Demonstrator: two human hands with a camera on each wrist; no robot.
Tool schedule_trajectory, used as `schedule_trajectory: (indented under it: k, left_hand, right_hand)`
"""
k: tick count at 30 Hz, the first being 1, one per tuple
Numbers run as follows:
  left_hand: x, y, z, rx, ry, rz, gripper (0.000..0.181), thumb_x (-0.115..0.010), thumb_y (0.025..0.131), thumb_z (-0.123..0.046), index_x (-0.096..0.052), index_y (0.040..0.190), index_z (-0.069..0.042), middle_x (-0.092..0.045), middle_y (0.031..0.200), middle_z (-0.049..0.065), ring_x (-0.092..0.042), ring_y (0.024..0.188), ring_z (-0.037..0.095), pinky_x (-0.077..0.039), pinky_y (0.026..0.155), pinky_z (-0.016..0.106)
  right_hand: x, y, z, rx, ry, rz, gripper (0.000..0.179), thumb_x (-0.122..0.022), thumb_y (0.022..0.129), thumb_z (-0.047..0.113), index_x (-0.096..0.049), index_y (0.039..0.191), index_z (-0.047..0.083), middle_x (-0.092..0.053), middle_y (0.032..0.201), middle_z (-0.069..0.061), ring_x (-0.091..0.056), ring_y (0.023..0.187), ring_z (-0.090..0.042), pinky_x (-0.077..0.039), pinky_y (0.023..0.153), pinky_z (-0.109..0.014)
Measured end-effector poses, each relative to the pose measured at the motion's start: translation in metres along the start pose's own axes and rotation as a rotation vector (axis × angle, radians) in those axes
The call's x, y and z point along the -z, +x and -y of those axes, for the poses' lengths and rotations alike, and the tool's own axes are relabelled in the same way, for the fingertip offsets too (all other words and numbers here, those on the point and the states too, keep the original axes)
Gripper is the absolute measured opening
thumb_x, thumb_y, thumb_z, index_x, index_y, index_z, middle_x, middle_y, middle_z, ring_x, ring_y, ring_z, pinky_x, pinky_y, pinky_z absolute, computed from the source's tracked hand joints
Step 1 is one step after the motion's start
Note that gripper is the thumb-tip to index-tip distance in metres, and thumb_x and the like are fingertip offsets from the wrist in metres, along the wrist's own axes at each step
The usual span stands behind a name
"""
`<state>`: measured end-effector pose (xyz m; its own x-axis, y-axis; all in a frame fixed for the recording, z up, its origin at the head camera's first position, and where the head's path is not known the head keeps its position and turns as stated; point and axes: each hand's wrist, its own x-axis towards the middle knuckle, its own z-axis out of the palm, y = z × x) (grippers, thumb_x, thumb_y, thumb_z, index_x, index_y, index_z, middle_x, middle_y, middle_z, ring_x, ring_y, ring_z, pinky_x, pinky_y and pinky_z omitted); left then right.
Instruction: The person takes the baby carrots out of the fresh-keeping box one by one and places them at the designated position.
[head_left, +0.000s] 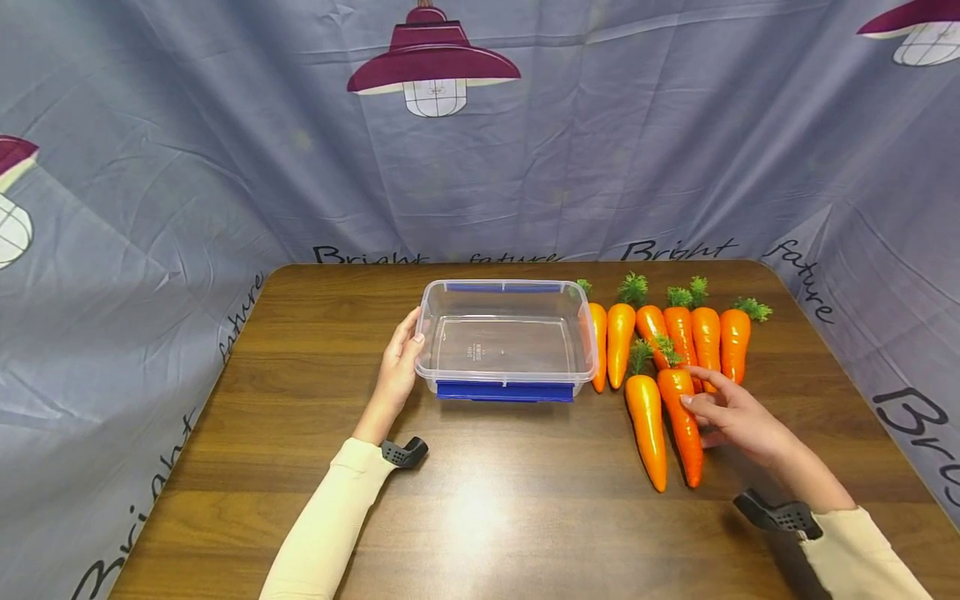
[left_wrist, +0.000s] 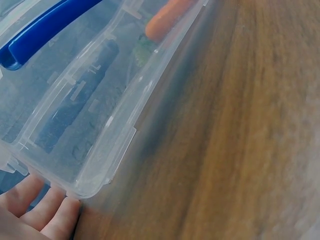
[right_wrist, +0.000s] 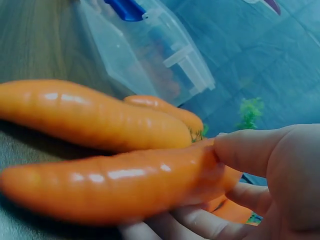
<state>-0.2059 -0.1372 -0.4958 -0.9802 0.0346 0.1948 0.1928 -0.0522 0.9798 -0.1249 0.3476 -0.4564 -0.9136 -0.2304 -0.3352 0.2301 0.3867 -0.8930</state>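
Note:
At the left end of a clear plastic food container (head_left: 506,346) with blue clips, my left hand (head_left: 396,367) holds its side, thumb at the rim. Three fingertips (left_wrist: 62,215) show against the container's outer wall in the left wrist view. My right hand (head_left: 738,412) grips a deep orange carrot (head_left: 681,425) near its leafy top, thumb on the upper side and fingers round the far side. Right beside it lies a lighter orange carrot (head_left: 647,429), tip toward me. The held carrot (right_wrist: 120,185) fills the lower part of the right wrist view.
Several more carrots (head_left: 707,337) with green tops lie in a row to the container's right, the nearest close against its wall. The wooden table (head_left: 480,475) ends at a grey printed curtain (head_left: 480,183) behind and at both sides.

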Motion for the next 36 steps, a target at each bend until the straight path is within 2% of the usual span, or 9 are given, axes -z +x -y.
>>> schedule_trajectory:
  k: [5, 10, 19, 30, 36]
  left_hand:
    - [-0.0005, -0.0007, 0.0003, 0.002, 0.005, 0.004, 0.052, -0.039, 0.105, -0.006, -0.033, 0.156, 0.003, -0.03, 0.165, 0.022, -0.029, 0.154, 0.038, -0.026, 0.126, 0.054]
    - [0.0001, -0.0003, 0.0009, -0.001, 0.007, 0.007, 0.052, -0.039, 0.105, -0.006, -0.032, 0.156, 0.003, -0.03, 0.165, 0.022, -0.029, 0.154, 0.039, -0.025, 0.126, 0.055]
    - [-0.0002, -0.0008, 0.0004, 0.008, 0.006, 0.004, 0.053, -0.039, 0.105, -0.007, -0.033, 0.156, 0.002, -0.03, 0.166, 0.021, -0.03, 0.153, 0.037, -0.027, 0.125, 0.054]
    - [0.0001, -0.0005, 0.0005, -0.008, 0.007, -0.005, 0.052, -0.039, 0.105, -0.006, -0.033, 0.156, 0.003, -0.031, 0.165, 0.023, -0.031, 0.152, 0.041, -0.026, 0.125, 0.056]
    - [0.0017, 0.0007, 0.0012, -0.018, 0.032, 0.017, 0.051, -0.039, 0.106, -0.006, -0.033, 0.155, 0.004, -0.029, 0.165, 0.024, -0.029, 0.153, 0.043, -0.025, 0.126, 0.056]
  right_hand:
    - [0.0011, -0.0009, -0.0034, 0.005, 0.034, -0.005, 0.065, -0.052, 0.106, 0.013, -0.011, 0.152, -0.008, -0.065, 0.1, 0.012, -0.071, 0.085, -0.009, -0.064, 0.066, -0.036]
    - [0.0029, -0.0021, -0.0049, 0.001, 0.02, -0.023, 0.065, -0.054, 0.105, 0.016, -0.015, 0.151, -0.009, -0.067, 0.098, 0.014, -0.072, 0.084, -0.011, -0.064, 0.066, -0.037]
    - [0.0037, -0.0026, -0.0043, -0.024, -0.024, -0.031, 0.067, -0.053, 0.106, 0.019, -0.016, 0.154, -0.009, -0.066, 0.105, 0.0, -0.072, 0.084, -0.011, -0.064, 0.069, -0.038]
    - [0.0057, -0.0001, -0.0035, -0.026, -0.03, -0.017, 0.066, -0.052, 0.106, 0.02, -0.017, 0.154, -0.009, -0.068, 0.108, -0.004, -0.073, 0.085, -0.012, -0.064, 0.07, -0.039]
    - [0.0081, 0.0014, -0.0034, -0.041, -0.053, -0.013, 0.067, -0.051, 0.107, 0.021, -0.016, 0.155, -0.01, -0.067, 0.114, -0.009, -0.072, 0.085, -0.012, -0.065, 0.071, -0.039]
